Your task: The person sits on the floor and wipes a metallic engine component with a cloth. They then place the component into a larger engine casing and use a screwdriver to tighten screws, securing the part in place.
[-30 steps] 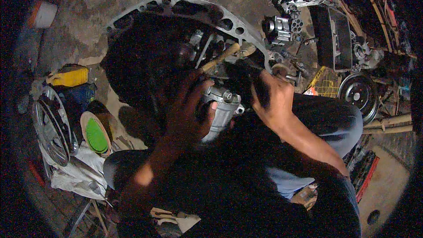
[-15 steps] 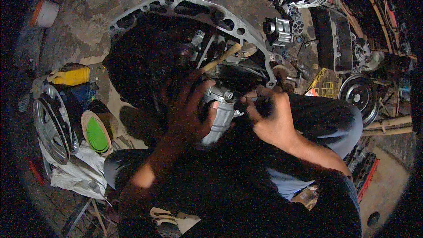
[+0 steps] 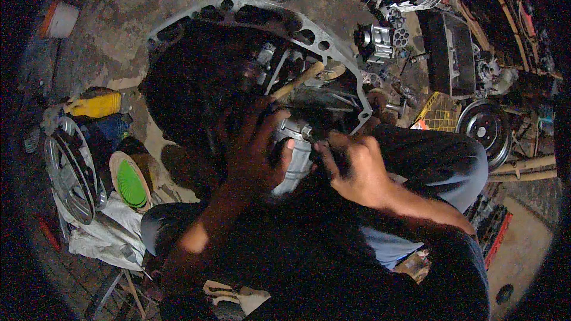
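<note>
My left hand (image 3: 253,142) is wrapped round a silver cast-metal housing (image 3: 293,169), rounded like a compressor body, in front of my lap. Its thumb lies along the metal. My right hand (image 3: 360,166) is closed in a pinch beside the upper right of the housing, at a small round metal fitting (image 3: 306,132). What sits between those fingertips is dark and blurred, too small to name. Just beyond the housing a wooden handle (image 3: 300,80) lies slanted inside a large metal frame (image 3: 285,12) with holes along its rim.
Metal parts (image 3: 380,44) and a dark rectangular tray (image 3: 455,53) stand at the far right, near a black pulley-like wheel (image 3: 485,131). At left are a yellow container (image 3: 98,102), a spoked wheel cover (image 3: 71,172) and a round piece with a green centre (image 3: 129,183).
My right hand has moved slightly left and down, closer to the fitting on the housing. My left hand and the housing stay nearly in place.
</note>
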A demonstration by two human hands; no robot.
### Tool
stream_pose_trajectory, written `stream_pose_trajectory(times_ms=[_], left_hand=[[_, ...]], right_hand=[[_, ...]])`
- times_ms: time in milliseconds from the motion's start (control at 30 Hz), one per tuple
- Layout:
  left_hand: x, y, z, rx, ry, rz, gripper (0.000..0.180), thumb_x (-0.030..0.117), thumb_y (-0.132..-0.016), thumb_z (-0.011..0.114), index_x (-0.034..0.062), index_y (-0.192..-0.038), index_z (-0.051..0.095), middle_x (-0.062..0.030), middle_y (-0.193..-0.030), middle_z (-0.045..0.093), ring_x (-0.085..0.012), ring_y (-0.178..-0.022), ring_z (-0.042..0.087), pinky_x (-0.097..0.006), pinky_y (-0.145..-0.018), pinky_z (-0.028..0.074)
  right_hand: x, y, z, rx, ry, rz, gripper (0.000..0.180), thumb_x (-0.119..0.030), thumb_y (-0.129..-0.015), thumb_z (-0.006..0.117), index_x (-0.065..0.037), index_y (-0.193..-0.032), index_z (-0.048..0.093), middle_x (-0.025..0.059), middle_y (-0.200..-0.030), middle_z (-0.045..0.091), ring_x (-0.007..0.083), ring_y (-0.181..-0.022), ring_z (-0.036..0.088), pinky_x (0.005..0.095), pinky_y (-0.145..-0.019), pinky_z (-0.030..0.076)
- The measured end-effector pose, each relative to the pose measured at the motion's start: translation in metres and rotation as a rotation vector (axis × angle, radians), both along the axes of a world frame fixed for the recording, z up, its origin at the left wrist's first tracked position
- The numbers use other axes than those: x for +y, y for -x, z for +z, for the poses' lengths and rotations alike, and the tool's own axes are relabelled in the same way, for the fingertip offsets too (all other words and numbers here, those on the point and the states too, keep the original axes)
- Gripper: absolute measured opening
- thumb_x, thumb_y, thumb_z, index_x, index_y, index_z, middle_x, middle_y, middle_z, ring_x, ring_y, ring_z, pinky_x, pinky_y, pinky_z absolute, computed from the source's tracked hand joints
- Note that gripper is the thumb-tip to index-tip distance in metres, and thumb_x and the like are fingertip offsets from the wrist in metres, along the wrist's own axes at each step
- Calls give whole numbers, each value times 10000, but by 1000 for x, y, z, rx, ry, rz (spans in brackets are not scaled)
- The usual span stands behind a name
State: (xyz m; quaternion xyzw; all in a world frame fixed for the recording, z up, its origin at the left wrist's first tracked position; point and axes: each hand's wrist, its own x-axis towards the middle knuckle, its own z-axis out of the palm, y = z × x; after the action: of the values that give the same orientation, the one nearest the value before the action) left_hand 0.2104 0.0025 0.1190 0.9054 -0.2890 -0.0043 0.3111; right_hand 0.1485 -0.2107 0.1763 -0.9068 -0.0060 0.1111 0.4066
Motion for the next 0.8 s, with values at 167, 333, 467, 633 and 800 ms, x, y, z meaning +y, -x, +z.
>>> stream_pose_trajectory(times_ms=[167,333,467,633,800], left_hand=[[-1,0,-3,31,63,0,485,298,-833,681,150,-1290,614,-135,-1464,500,-339,-1382,430,-615,-1164,131],[1,0,-4,-2,35,-21,496,290,-829,684,136,-1295,608,-133,-1465,501,-342,-1380,426,-613,-1158,138],[0,-3,4,7,37,-22,503,296,-825,685,126,-1292,607,-133,-1463,501,-346,-1377,418,-614,-1155,140],[1,-2,3,30,7,-15,489,331,-843,666,124,-1283,611,-129,-1461,501,-345,-1375,420,-614,-1155,136],[2,-4,9,65,4,-23,459,373,-873,635,129,-1262,625,-124,-1455,512,-320,-1358,454,-610,-1157,129]], right_hand=[[1,-8,6,15,59,-106,135,20,-807,700,10,-940,716,229,-853,693,400,-832,691,428,-716,533],[-7,-13,-4,31,-252,-161,175,9,-797,692,20,-970,714,247,-872,692,431,-841,680,439,-716,535],[2,-6,5,-25,174,-42,165,-3,-812,719,13,-976,717,202,-861,719,342,-830,717,398,-754,540],[2,-8,1,-38,-157,-266,90,-23,-822,737,-19,-912,740,159,-881,736,291,-857,712,382,-803,530],[-10,-23,-1,42,-40,-149,124,8,-802,733,-33,-917,753,150,-947,734,284,-924,695,373,-832,517]])
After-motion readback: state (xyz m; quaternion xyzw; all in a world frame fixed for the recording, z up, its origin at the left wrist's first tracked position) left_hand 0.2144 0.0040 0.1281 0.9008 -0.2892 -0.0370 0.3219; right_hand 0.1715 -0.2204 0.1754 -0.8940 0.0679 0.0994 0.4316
